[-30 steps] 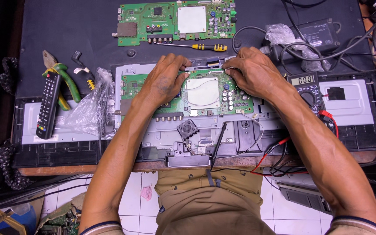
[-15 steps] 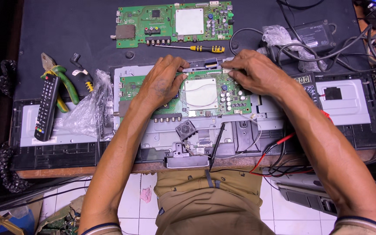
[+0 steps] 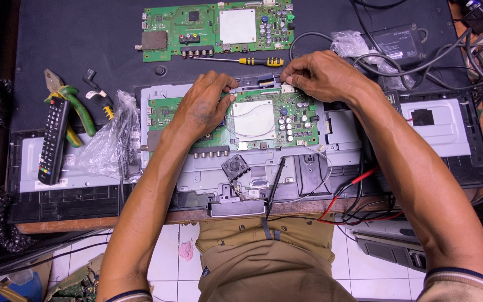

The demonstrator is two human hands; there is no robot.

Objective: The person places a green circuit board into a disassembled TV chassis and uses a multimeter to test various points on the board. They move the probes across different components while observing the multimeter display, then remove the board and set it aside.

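Bright, even overhead light, soft shadows; sharp centre, slight wide-angle bend at edges (corners dim, esp. left).

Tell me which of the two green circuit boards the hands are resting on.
The nearer circuit board, seated in the grey metal chassis; left hand and right hand touch its top edge. The far board lies untouched on the black panel.
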